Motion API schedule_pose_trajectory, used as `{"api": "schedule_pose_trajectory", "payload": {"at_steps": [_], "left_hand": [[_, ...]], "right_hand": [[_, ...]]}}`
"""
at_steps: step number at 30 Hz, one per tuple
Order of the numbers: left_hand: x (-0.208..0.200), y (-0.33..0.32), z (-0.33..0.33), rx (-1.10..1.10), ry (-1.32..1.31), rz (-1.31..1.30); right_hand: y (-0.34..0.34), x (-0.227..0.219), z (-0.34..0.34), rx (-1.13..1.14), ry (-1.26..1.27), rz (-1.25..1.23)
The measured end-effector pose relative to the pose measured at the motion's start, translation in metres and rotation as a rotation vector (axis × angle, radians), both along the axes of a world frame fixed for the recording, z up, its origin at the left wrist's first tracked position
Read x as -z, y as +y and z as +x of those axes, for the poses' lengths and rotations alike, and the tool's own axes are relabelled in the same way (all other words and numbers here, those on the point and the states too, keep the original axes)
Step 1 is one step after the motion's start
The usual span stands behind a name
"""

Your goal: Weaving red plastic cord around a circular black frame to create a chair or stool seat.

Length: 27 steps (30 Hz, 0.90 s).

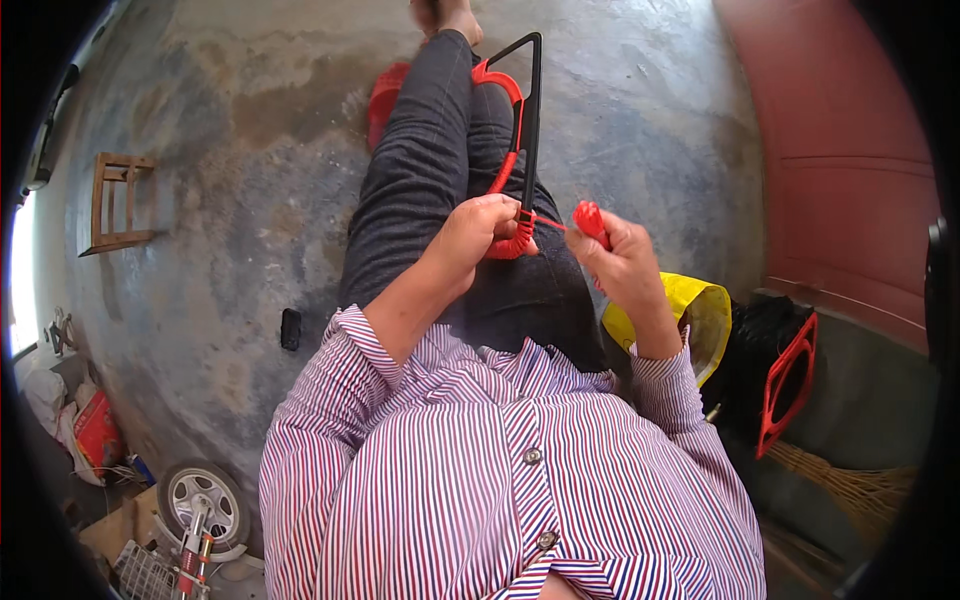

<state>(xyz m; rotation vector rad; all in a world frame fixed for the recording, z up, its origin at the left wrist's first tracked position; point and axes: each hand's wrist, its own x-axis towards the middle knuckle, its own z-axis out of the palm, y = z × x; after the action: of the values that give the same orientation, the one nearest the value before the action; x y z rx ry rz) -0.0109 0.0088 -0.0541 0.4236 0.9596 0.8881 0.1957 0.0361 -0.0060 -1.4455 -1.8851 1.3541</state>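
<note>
On my feed, the left hand grips the near end of a black frame lying over the person's legs. Red cord is wound around that end and along the left edge. The right hand, to the right and apart from the frame, clutches a red bundle; I can see a strand stretched between the two. Toward the floor's left edge I have a wooden stool, at its near left corner a wheel, and toward its right edge a yellow bag beside the right forearm.
</note>
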Motion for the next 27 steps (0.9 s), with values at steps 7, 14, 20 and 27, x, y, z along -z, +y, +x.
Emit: {"api": "schedule_pose_trajectory", "payload": {"at_steps": [7,14,20,27], "left_hand": [[0.008,0.003,-0.002,-0.024,-0.059,-0.061],[-0.009,-0.013,-0.011,-0.166,0.022,0.046],[-0.053,-0.033,0.015,0.032,0.883,0.986],[-0.063,-0.023,0.012,0.013,0.032,0.494]], "right_hand": [[-0.031,0.015,0.014,0.152,0.327,-0.340],[-0.006,0.022,0.026,0.434,0.571,-0.618],[-0.022,0.000,-0.002,0.091,0.748,-0.795],[-0.022,0.001,-0.015,-0.065,0.871,-0.740]]}}
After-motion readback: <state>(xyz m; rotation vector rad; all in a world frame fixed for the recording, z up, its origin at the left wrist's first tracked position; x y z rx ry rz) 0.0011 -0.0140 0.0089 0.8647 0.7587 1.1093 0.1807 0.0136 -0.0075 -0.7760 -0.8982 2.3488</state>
